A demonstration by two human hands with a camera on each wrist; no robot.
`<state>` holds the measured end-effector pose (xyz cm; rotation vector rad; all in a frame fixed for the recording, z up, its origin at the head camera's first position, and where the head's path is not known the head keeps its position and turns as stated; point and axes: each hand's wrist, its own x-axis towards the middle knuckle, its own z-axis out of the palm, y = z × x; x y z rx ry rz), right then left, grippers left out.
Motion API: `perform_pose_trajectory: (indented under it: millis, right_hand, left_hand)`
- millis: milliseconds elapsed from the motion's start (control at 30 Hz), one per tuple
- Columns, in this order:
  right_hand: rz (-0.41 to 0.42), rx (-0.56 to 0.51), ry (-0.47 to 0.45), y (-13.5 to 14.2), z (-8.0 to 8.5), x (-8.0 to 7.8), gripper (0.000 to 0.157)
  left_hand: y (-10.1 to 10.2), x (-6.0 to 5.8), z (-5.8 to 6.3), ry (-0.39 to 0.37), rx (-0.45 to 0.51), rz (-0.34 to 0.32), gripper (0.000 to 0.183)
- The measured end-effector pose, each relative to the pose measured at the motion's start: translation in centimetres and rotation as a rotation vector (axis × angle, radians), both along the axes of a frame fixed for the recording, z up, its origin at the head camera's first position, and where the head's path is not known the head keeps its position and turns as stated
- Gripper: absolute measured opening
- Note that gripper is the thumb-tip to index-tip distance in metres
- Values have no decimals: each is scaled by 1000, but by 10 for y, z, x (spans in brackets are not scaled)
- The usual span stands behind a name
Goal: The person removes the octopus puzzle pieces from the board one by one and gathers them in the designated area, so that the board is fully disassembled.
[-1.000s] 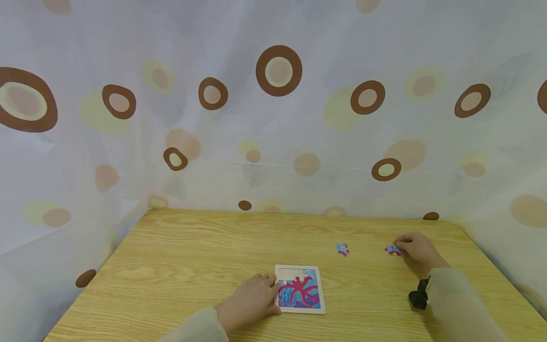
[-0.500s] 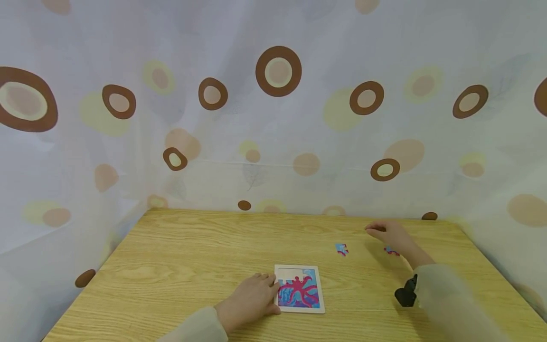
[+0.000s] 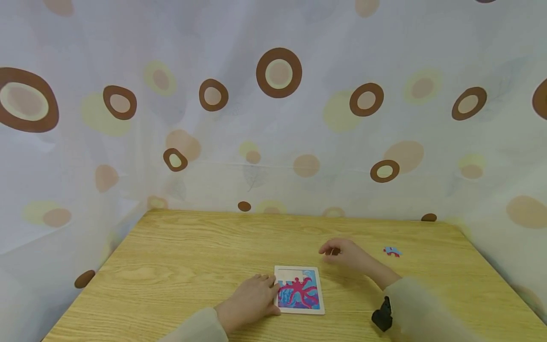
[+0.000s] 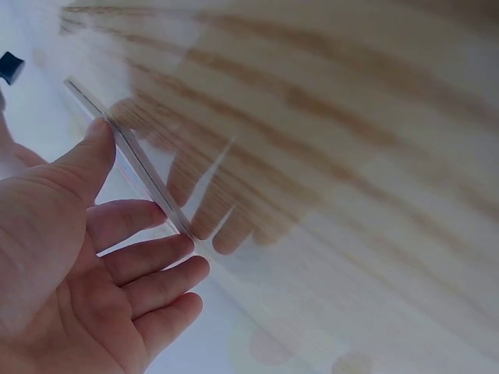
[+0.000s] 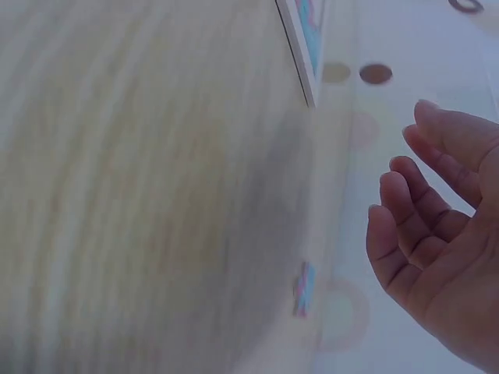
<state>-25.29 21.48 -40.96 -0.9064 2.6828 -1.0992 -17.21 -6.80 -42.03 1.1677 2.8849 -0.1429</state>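
Observation:
A jigsaw tray (image 3: pixel 289 274) with a pale rim lies on the table, holding a pink octopus picture on blue; the upper left of its inside shows bare board. My left hand (image 3: pixel 249 301) rests at the tray's left side. In the left wrist view its thumb and fingertips touch the tray's edge (image 4: pixel 144 167), the fingers nearly straight. Right of the tray, my right hand (image 3: pixel 348 256) hovers with loosely bent fingers; the right wrist view shows nothing between its fingers (image 5: pixel 398 210). One puzzle piece (image 3: pixel 392 251) lies farther right. A second piece is out of sight in the head view.
The wood-grain table (image 3: pixel 192 256) reaches back to a white curtain (image 3: pixel 239 114) with brown and yellow spots, which also hangs on both sides. A black device (image 3: pixel 382 316) is strapped at the right wrist. One piece (image 5: pixel 304 288) appears low in the right wrist view.
My right hand has left the far right piece and swung left, now covering the spot where the nearer piece lay. The far right piece stays put. My left hand and the tray have not moved.

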Motion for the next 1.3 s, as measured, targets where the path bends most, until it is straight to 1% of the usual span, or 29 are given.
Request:
perform_pose_trajectory:
  millis: [33,133,267,333,433,533,700,933,1000,1167,1233,1300]
  right_hand:
    - [26,-1,2,-5,-1,3,17]
    - [74,4,-37,-16,-6,10,13]
    - [102,28,-105,-27,-14,15,10]
    - [113,59,-109,-32,-17,16,10]
    - [126,108,-83,-38,-19,17,9]
    - [123,141,-58,-43,-20,18,8]
    - [105,139,-54,-47,-19,20,9]
    - [96,112,-48,-47,-20,22,13]
    - [91,109,-42,-47,-19,22,16]
    - [50,104,-44,-46,-19,24,29]
    - [34,94,-57,-45,-19,24,28]
    - [29,76,-66,-43,-19,24,23]
  left_hand:
    - [0,0,0,1,4,-2,58]
    - [0,0,-1,6,14,-5,58]
    - [-1,0,-3,8,23,-2,57]
    - [-1,0,-3,9,24,-1,57]
    - [0,0,-3,8,25,1,57]
    - [0,0,-3,0,16,11,58]
    - [0,0,-1,-13,10,18,58]
    - [0,0,-4,40,-4,-8,56]
    - [0,0,-4,45,-4,-11,56]
    - [0,0,-4,39,4,-4,57]
    - [0,0,-3,36,7,-4,57]
    - [0,-1,-3,38,7,-9,57]
